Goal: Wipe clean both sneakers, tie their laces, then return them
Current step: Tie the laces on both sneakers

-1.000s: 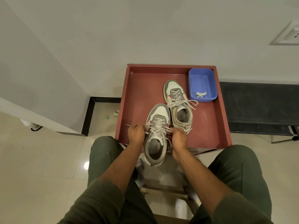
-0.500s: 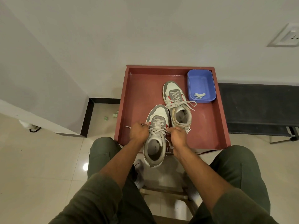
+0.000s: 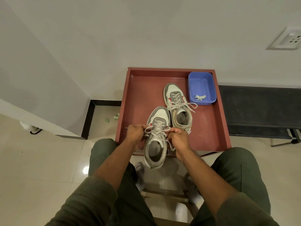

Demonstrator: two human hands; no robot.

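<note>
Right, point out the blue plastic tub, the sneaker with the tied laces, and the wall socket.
Blue plastic tub (image 3: 201, 84): head view, on its bare floor.
Grey-and-white sneaker with tied laces (image 3: 174, 88): head view, on its white toe.
White wall socket (image 3: 291, 40): head view, on its faceplate.

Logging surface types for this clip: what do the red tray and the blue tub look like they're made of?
Red tray: looks like painted wood or board, semi-gloss; flat square walls, soft sheen, pale scuffs. Blue tub: probably moulded plastic, smooth; rounded corners, thin rim, even colour.

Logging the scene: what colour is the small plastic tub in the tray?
Blue; the small rectangular plastic tub shows best in the head view.
</note>
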